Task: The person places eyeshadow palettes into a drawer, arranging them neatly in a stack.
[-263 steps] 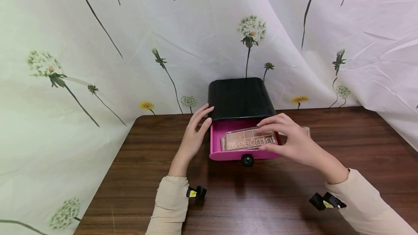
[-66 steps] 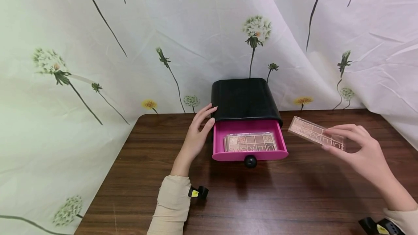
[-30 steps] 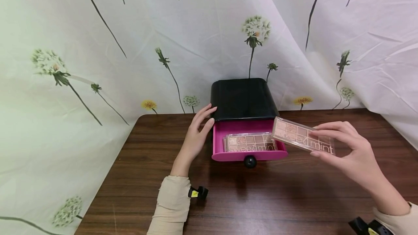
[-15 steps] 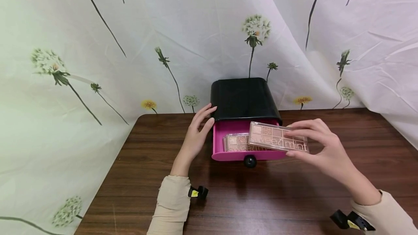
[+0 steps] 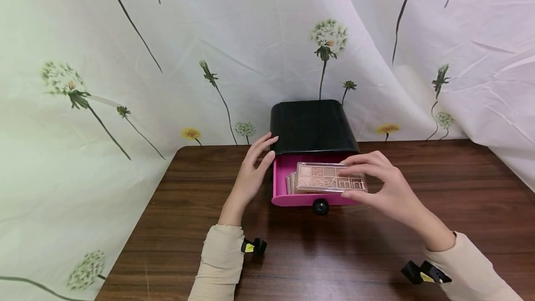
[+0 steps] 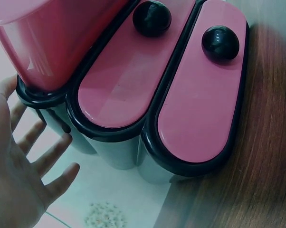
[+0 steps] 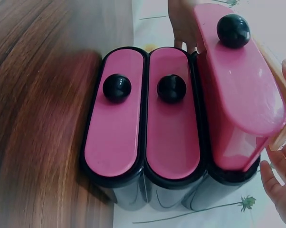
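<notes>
My right hand point(image 5: 384, 187) pinches a clear-cased eyeshadow palette point(image 5: 328, 176) by its right end, with fingers on the far edge and thumb on the near edge. It is over the pulled-out pink top drawer point(image 5: 288, 201), covering most of the palettes inside; only the left ends of the eyeshadow palettes point(image 5: 290, 184) show. My left hand point(image 5: 248, 178) rests against the left side of the black drawer unit point(image 5: 311, 127), fingers extended. In the left wrist view, the left hand point(image 6: 19, 161) has its fingers spread beside the unit.
Below the pulled-out drawer, two more pink drawers point(image 7: 174, 128) with round black knobs are closed. The unit stands on a dark wooden table point(image 5: 184, 236), near its back edge. A white floral cloth point(image 5: 251, 59) hangs behind.
The right hand has carried its palette leftward from the table's right side to over the drawer. The palette seen on the right 8.8 s ago is gone. The left hand stays put.
</notes>
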`<state>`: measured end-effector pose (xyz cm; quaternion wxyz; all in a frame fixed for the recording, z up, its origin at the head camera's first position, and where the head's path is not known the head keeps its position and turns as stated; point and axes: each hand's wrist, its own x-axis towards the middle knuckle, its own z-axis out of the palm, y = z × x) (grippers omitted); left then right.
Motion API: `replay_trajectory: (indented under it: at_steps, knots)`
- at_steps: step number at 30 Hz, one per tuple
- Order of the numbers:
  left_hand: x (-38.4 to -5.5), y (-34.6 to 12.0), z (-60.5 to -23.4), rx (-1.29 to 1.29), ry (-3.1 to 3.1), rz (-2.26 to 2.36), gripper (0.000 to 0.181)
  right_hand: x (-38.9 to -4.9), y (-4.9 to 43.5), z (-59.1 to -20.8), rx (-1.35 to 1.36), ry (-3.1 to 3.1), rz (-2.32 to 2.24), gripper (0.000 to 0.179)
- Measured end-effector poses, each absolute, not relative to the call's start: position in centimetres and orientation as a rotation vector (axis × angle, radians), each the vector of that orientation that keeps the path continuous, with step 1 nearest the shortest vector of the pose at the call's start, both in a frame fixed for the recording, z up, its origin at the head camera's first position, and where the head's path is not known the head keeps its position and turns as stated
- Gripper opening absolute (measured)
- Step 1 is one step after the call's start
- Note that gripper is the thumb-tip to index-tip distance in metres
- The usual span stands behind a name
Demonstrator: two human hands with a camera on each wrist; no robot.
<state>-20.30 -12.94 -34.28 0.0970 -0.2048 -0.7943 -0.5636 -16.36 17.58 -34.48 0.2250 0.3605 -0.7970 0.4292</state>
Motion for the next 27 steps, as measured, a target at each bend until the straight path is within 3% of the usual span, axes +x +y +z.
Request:
replay_trajectory:
  at_steps: [27]
  knots:
    - [-20.3, -12.9, -34.4, -0.605, -2.345, -1.666, 0.04, -16.9, 16.3, -33.9, 1.001, -2.375, 1.124, 0.036]
